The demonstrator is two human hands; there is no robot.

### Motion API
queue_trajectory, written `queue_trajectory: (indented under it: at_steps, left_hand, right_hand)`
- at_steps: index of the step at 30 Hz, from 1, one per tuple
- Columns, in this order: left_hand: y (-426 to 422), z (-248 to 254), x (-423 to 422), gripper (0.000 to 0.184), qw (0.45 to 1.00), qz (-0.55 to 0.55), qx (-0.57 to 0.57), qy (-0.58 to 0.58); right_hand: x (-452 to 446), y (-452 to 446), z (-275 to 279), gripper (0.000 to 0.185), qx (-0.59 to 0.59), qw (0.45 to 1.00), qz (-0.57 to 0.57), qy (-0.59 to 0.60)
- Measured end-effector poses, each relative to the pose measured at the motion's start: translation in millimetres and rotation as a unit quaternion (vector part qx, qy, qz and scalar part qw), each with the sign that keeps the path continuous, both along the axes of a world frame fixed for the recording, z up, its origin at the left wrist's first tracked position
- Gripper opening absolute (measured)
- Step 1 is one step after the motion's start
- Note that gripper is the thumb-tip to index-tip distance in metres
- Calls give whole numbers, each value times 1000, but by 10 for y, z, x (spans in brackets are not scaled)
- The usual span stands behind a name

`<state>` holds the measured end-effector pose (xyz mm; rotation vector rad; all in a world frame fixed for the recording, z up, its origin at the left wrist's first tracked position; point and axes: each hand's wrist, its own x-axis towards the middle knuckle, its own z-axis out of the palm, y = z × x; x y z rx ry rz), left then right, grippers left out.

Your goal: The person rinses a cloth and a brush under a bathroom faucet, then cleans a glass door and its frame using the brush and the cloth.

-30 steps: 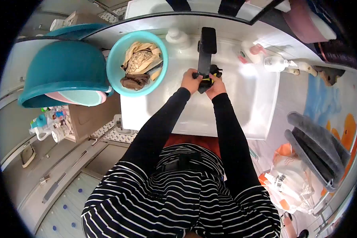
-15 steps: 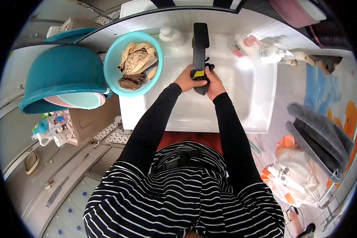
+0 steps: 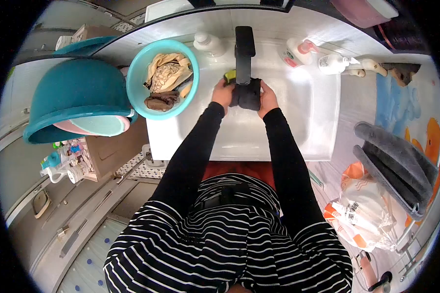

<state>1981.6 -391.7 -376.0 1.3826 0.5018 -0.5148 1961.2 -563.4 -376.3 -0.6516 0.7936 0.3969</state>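
Under the black faucet (image 3: pixel 245 44) of the white sink, a small black cloth (image 3: pixel 250 96) with a yellow-green patch is stretched between my two hands. My left hand (image 3: pixel 222 94) is closed on its left end, next to the yellow-green part. On the other side, my right hand (image 3: pixel 268 100) grips the right edge with the fingers partly hidden behind the cloth. The exact kind of garment cannot be made out. Left of the hands, a turquoise basin (image 3: pixel 163 115) holds beige patterned and brown fabric, resting at the sink's (image 3: pixel 298 141) left side.
A white bottle (image 3: pixel 209 45) stands behind the sink's left part. Pump bottles (image 3: pixel 331 64) line the back right corner. A large teal tub (image 3: pixel 78 93) leans at the left. On the right are grey slippers (image 3: pixel 396 166) and a white-and-orange plastic bag (image 3: pixel 364 210).
My hands have moved apart and spread the black cloth wider beneath the faucet. The yellow-green part has shifted left and up, beside my left hand.
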Motion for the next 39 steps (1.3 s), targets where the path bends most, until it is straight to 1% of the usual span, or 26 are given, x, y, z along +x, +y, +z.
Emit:
queue_trajectory:
  at_steps: [1,2,3,4,5,7,9,13,14,17,19,20,22,23,24,25,26,27,30,32,33,35,36,37,38,39]
  left_hand:
    - [-74,33,21,39,995,-33,88,-26]
    - [-173,71,-31,35,982,-28,167,-87]
    - [-267,-138,-61,40,983,-19,159,-92]
    - [-364,117,-94,42,967,-60,228,-93]
    - [-446,466,-127,44,946,-100,296,-92]
    - [-466,564,-101,46,933,-120,328,-83]
    - [-471,548,16,46,921,-142,361,-46]
    - [-409,104,132,46,905,-51,389,-164]
    - [-404,-18,162,46,923,21,359,-141]
    - [-416,-109,185,43,951,116,277,-66]
    - [-498,140,133,36,987,129,100,-2]
    - [-517,267,92,34,991,133,10,33]
    - [-414,252,92,37,980,177,-50,70]
    - [-351,248,138,39,973,197,-82,87]
    - [-269,159,175,37,954,236,-158,101]
    - [-179,188,171,33,933,239,-250,101]
    - [-108,105,200,31,921,246,-280,113]
    - [-58,-42,203,30,908,254,-310,125]
    - [-72,-203,149,29,892,295,-312,142]
    - [-140,50,72,27,946,245,-146,157]
    - [-181,165,40,27,961,216,-61,163]
    - [-194,-218,-70,29,975,182,110,61]
    - [-223,-78,-133,31,972,169,161,-1]
    - [-248,62,-163,34,963,155,209,-64]
    - [-173,143,-155,42,984,94,147,-47]
    - [-173,239,-152,41,990,98,98,-34]
  right_hand:
    - [36,29,27,38,43,999,26,18]
    - [66,91,28,43,50,998,40,11]
    - [107,162,-15,49,57,997,54,5]
    - [145,237,-48,55,65,996,68,-3]
    - [178,310,25,57,49,997,50,8]
    - [191,284,-45,60,64,995,71,9]
    - [174,387,-106,61,26,999,31,6]
    - [209,460,-15,62,-25,999,-5,-25]
    - [243,440,30,54,20,999,-30,1]
    - [312,361,-344,42,-102,994,-35,-35]
    - [367,246,-408,38,-76,997,13,-14]
    - [347,217,-385,38,-60,998,25,-1]
    - [297,146,-272,37,-23,998,46,22]
    - [288,92,-213,37,17,999,34,2]
    - [264,29,-173,37,55,998,23,-17]
    - [240,-5,-106,37,94,995,14,-37]
    - [172,19,-45,38,50,997,-45,-34]
    - [113,49,0,36,76,995,-45,-45]
    - [55,185,110,34,143,985,-69,-67]
    - [98,331,203,35,167,977,-115,-66]
    - [125,324,39,33,147,981,-86,-90]
    - [188,313,-445,29,106,985,-27,-135]
    - [238,391,-338,22,-67,997,-40,-23]
    - [262,374,-530,22,-69,997,-35,-30]
    - [294,330,-904,23,-72,996,-28,-37]
    - [312,273,-1129,23,-75,996,-21,-44]
